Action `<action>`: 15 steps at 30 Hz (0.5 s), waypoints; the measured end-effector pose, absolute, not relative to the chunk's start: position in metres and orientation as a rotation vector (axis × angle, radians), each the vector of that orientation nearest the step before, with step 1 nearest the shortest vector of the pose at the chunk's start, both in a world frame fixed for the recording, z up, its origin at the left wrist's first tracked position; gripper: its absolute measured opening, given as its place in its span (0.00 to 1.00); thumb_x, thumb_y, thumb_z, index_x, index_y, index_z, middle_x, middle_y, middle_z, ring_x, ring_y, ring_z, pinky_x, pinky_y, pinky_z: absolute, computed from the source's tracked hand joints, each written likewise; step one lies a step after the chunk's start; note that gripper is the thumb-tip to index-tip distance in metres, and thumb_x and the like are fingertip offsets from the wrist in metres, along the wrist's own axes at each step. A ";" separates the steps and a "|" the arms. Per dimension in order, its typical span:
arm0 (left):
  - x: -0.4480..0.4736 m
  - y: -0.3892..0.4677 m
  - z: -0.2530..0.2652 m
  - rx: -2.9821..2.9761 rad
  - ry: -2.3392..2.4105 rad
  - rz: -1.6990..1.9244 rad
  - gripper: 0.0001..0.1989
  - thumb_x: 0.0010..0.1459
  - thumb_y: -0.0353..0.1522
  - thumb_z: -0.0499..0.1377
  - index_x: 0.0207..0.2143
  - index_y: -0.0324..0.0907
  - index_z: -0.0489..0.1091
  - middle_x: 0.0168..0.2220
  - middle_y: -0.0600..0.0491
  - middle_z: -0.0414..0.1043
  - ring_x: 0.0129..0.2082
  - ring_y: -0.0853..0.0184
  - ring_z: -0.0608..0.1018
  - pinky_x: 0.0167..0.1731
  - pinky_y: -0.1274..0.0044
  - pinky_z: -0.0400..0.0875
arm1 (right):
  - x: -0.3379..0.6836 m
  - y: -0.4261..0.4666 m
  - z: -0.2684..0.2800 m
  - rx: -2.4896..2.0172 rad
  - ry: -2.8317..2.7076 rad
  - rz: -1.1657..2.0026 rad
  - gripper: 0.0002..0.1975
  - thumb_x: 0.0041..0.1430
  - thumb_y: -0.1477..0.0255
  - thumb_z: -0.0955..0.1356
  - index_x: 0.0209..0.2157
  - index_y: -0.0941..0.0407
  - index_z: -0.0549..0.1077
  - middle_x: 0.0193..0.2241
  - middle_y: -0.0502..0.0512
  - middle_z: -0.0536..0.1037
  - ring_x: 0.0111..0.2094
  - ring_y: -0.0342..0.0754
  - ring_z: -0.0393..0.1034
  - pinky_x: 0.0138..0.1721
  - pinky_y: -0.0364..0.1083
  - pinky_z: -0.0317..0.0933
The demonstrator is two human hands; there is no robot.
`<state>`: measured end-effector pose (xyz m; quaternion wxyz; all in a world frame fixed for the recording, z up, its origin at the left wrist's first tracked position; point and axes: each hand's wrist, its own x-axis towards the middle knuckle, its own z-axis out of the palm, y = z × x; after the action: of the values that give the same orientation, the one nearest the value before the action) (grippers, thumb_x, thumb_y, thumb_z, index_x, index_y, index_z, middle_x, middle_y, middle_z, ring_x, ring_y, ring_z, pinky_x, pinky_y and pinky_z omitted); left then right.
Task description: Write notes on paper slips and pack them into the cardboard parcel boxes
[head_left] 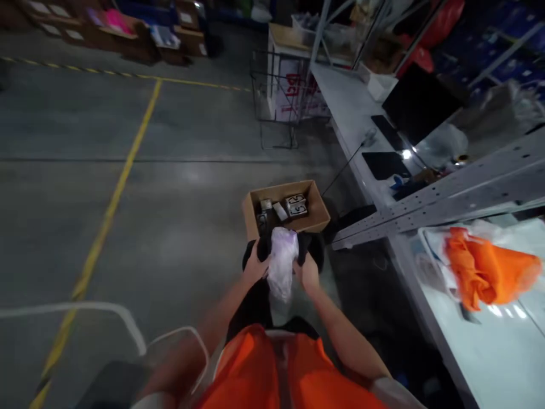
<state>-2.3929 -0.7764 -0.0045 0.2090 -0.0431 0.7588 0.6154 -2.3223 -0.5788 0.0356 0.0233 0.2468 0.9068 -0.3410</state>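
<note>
A bundle in clear, crinkled plastic wrap (281, 264), whitish with a faint purple tint near its top, is between my two hands. My left hand (256, 266) grips its left side, closed, and my right hand (307, 274) is closed at its right side. What lies inside the wrap is blurred. Dark patches cover the ends of both hands, so the fingertips are hard to make out. Just beyond the bundle, an open cardboard box (320, 213) stands on the floor. Inside are several small boxes, among them white ones with black marks (297, 205) and a plain pale one (280, 212).
To the right runs a grey workbench (347, 102) with a monitor (421, 105) and keyboard (388, 132). Nearer, an orange cloth (489, 270) lies on a white table (489, 352). A wire rack (276, 133) stands ahead. Yellow tape (114, 193) marks the floor at left.
</note>
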 end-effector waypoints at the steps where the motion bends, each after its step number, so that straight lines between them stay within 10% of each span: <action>1: -2.438 -0.756 -0.019 -0.101 2.067 1.710 0.43 0.55 0.42 0.65 0.69 0.42 0.53 0.63 0.39 0.67 0.62 0.52 0.71 0.59 0.65 0.67 | -2.364 -0.560 0.020 0.843 2.776 -1.049 0.30 0.61 0.68 0.65 0.62 0.66 0.65 0.53 0.69 0.77 0.53 0.57 0.74 0.55 0.50 0.65; 9: -2.671 -0.670 -0.204 -0.127 2.225 1.101 0.29 0.66 0.40 0.53 0.63 0.33 0.65 0.51 0.35 0.76 0.54 0.51 0.77 0.52 0.69 0.70 | -2.609 -0.387 -0.171 0.869 2.554 -0.760 0.20 0.63 0.67 0.68 0.53 0.62 0.75 0.51 0.62 0.79 0.52 0.50 0.73 0.55 0.44 0.63; 15: -2.710 -0.703 -0.333 -0.694 2.315 0.775 0.33 0.60 0.41 0.57 0.59 0.23 0.66 0.45 0.27 0.76 0.45 0.45 0.79 0.37 0.67 0.74 | -2.709 -0.226 -0.264 1.062 2.504 -0.298 0.33 0.64 0.61 0.68 0.62 0.69 0.66 0.58 0.78 0.70 0.58 0.58 0.67 0.53 0.48 0.61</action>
<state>-2.7099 -0.7033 -0.3334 0.2973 -0.2611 0.8709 0.2915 -2.7094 -0.2260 -0.2635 0.2014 0.3803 0.8963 -0.1066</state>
